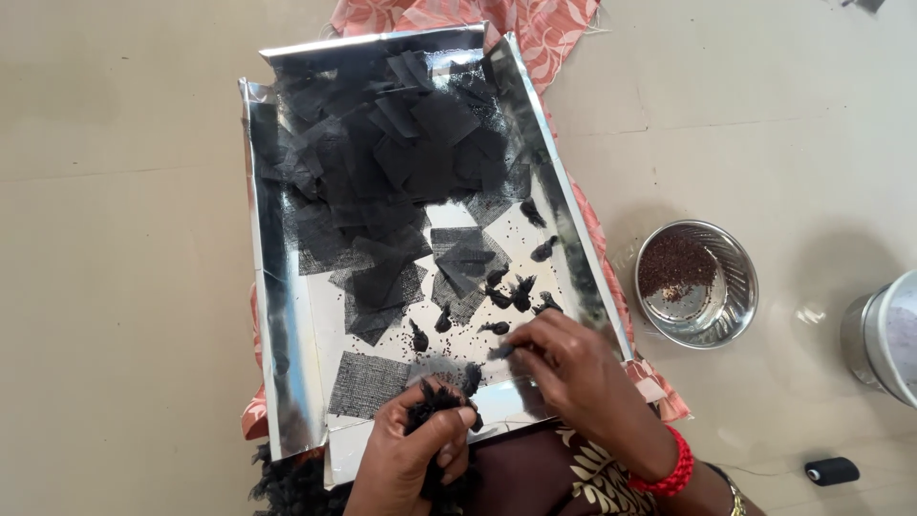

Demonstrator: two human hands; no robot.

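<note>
Lower centre of the frame, the left hand [415, 449] has its fingers closed on a tuft of black bundles [427, 401]. Just right, the right hand [573, 368] pinches one small bundle [501, 352] on the silver tray [287, 382], its tip pointing left toward the mesh squares [382, 153].

Pale beige tiled floor [115, 287], faint grout lines, soft even daylight, mild sheen

Black mesh squares [401, 162] on a silver tray [287, 382] — pink leaf-patterned cloth [554, 29] beneath — red bangle [673, 468].
</note>
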